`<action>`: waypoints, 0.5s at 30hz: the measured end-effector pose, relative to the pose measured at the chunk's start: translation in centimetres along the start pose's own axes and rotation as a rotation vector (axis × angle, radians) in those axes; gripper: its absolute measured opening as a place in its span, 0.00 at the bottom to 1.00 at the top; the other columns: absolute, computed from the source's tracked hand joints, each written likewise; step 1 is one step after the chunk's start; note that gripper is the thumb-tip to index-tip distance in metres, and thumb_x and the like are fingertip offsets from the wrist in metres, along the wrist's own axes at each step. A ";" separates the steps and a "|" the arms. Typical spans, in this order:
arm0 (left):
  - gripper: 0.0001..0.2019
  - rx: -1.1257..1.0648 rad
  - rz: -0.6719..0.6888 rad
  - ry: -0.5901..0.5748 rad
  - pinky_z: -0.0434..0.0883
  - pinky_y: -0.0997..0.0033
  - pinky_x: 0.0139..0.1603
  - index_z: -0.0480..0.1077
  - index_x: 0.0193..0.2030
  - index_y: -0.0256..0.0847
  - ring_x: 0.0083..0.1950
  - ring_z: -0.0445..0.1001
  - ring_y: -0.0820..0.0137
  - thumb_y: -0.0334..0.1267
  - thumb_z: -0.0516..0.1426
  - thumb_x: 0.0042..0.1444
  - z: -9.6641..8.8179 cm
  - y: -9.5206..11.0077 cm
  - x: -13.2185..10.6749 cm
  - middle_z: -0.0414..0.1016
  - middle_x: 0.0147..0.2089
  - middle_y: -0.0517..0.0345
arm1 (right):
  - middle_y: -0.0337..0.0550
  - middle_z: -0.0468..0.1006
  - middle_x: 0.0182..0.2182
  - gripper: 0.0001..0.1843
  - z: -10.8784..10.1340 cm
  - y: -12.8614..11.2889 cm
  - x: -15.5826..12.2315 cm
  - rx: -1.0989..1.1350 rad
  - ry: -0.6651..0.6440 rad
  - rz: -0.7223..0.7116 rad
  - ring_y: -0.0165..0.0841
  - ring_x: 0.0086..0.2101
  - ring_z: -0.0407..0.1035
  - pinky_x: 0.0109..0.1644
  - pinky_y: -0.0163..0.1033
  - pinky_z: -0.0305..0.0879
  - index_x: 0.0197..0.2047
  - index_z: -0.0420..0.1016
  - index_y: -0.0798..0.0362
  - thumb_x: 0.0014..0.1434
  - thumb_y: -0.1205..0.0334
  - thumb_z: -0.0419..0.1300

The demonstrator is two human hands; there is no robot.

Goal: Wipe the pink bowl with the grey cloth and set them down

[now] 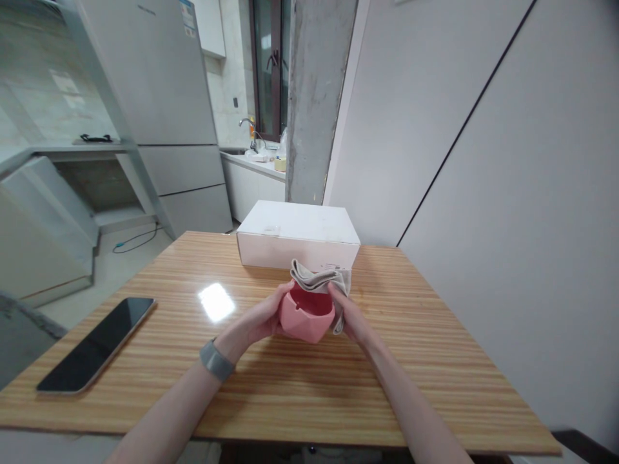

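A pink faceted ashtray [308, 322] with a small notch in its rim is held above the middle of the wooden table, its hollow tipped towards me. My left hand [271, 314] grips its left side, the fingers partly hidden behind it. In my right hand [349, 313] is a folded beige-grey cloth [316, 280], pressed near the ashtray's right rim. Part of the cloth lies across the far rim, and a loose end hangs down at the right. The fingertips of my right hand are hidden by the cloth.
Behind my hands stands a closed white box [297, 248] on the wooden table [193, 412]. A black smartphone [97, 348] lies at the table's left. A white wall [522, 212] borders the right side. Beyond are a fridge [159, 84] and a sink counter [256, 183].
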State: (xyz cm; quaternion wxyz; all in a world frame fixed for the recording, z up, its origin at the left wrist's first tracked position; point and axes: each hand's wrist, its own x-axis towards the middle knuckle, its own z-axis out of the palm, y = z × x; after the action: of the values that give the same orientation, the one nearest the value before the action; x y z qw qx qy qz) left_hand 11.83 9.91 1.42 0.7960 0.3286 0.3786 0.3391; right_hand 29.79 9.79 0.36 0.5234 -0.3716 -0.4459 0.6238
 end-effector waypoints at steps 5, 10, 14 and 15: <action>0.23 0.001 0.102 0.114 0.75 0.67 0.34 0.67 0.53 0.42 0.43 0.75 0.63 0.51 0.55 0.53 0.4 -0.1 0.5 0.76 0.49 0.50 | 0.43 0.78 0.44 0.25 1.4 2.0 0.8 -0.036 0.384 -0.242 0.38 0.50 0.69 0.57 0.46 0.61 0.49 0.72 0.53 0.53 0.46 0.59; 0.22 -0.144 0.339 0.001 0.73 0.67 0.46 0.66 0.54 0.38 0.50 0.73 0.64 0.38 0.59 0.52 1.6 -0.9 0.8 0.73 0.53 0.48 | 0.47 0.71 0.52 0.26 3.2 3.3 -0.1 -0.175 0.536 -0.374 0.36 0.54 0.64 0.60 0.44 0.55 0.52 0.68 0.54 0.57 0.46 0.53; 0.22 -0.134 0.264 -0.030 0.73 0.72 0.43 0.68 0.53 0.40 0.47 0.75 0.66 0.43 0.59 0.52 1.7 -0.8 0.6 0.75 0.50 0.52 | 0.47 0.74 0.48 0.26 2.1 2.4 0.1 -0.108 0.521 -0.365 0.37 0.50 0.68 0.57 0.45 0.60 0.51 0.69 0.55 0.58 0.45 0.53; 0.22 -0.107 0.209 -0.020 0.74 0.72 0.39 0.69 0.53 0.41 0.45 0.75 0.66 0.48 0.58 0.53 1.5 -0.7 0.5 0.76 0.48 0.53 | 0.46 0.76 0.46 0.26 1.6 2.0 0.2 -0.096 0.499 -0.341 0.38 0.49 0.68 0.56 0.45 0.61 0.51 0.70 0.54 0.57 0.45 0.53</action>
State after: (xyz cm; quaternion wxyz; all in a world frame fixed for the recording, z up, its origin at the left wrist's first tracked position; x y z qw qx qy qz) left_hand 13.51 9.57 1.44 0.7766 0.3264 0.3157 0.4366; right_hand 27.63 9.66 -1.01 0.6960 -0.4574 -0.3884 0.3944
